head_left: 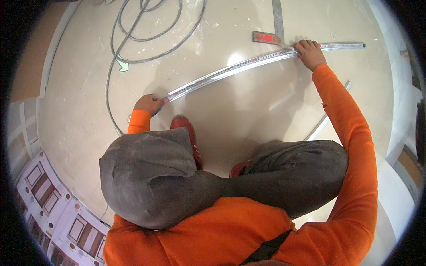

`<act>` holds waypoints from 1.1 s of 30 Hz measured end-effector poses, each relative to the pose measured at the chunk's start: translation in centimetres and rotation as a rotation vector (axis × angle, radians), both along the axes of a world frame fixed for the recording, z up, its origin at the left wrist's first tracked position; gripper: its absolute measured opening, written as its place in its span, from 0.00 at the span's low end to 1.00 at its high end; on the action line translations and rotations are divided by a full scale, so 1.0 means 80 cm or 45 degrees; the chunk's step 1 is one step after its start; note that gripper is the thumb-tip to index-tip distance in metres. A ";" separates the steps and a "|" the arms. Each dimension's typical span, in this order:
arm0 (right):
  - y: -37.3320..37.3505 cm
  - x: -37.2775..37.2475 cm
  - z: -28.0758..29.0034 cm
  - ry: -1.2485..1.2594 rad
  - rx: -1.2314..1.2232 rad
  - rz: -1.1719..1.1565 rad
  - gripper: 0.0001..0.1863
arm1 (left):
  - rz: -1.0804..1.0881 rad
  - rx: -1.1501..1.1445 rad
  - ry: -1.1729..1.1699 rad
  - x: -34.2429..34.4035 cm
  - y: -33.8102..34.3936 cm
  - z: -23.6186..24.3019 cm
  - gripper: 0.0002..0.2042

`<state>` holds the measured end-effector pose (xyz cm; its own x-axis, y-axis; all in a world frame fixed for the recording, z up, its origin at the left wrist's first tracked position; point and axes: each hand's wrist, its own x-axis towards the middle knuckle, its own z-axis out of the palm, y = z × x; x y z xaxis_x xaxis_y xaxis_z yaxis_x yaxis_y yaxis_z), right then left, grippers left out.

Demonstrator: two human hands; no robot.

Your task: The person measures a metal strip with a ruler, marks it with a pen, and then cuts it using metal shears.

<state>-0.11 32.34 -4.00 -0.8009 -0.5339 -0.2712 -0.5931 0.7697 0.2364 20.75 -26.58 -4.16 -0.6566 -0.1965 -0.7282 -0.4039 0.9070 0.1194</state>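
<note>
A tape measure's blade lies stretched along a slim, shiny metal profile on the floor. My left hand is closed at the left end, where blade and profile run into it; a bit of blue shows under the fingers, mostly hidden. Farther right, my right hand has its fingers curled over the blade and profile, with small red patches beside them that I cannot make out. Past that hand the strip goes on to a dark tip. Just beyond it lies a square with a red handle and grey blade.
A dark cable loops across the floor at the far left, over a pale green arrow marking. Another metal strip lies beside my right knee. Printed sheeting is at the lower left, and a white wall bounds the right.
</note>
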 end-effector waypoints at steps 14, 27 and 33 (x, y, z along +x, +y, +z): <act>-0.025 0.050 0.041 -0.253 -0.625 -0.548 0.20 | 0.067 0.445 -0.284 -0.005 -0.030 -0.033 0.17; -0.050 0.081 0.082 -1.242 -0.448 -1.008 0.21 | 0.102 0.523 -0.194 0.001 -0.030 -0.040 0.16; -0.040 0.088 0.057 -0.933 -0.510 -1.196 0.15 | 0.175 0.489 -0.210 0.000 -0.027 -0.037 0.16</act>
<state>6.90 29.12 0.59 -0.6457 0.0126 -0.7634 0.3293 0.9067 -0.2636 20.73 -28.77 -7.12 -0.5118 0.0317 -0.8585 -0.5596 0.7459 0.3612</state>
